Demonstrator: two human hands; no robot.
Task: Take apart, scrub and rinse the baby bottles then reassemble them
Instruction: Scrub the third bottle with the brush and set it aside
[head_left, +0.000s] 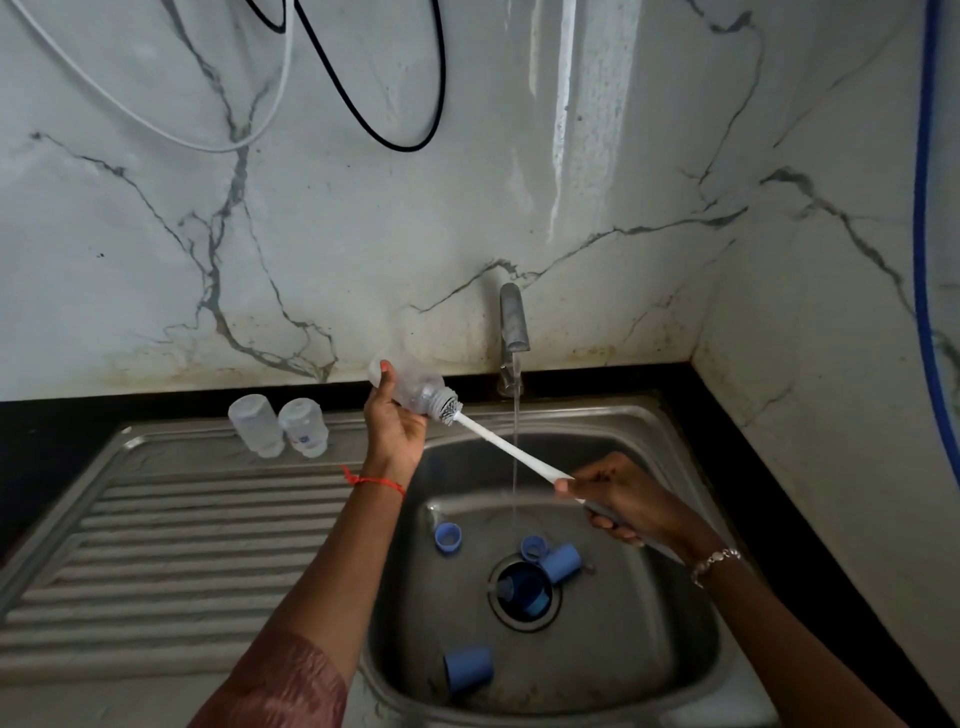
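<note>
Curled around a clear baby bottle (415, 392), the left hand (395, 431) holds it tilted at frame centre, over the sink (597, 410). The right hand (618, 499) clasps the white bottle brush (498, 441), whose bristles sit at the bottle's mouth. Water runs from the tap (513, 317). Blue caps (467, 669) lie in the basin.

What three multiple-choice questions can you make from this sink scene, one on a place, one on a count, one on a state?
1. Where is the bristle end of the brush? A in the mouth of the held bottle; B in the drain; C on the wall.
2. How many clear bottles stand on the drainboard? A one; B two; C four.
3. The tap is: A off; B running; C covered.
Answers: A, the left hand grips it with bristles at its neck; B, two stand side by side; B, a stream falls from it.
</note>
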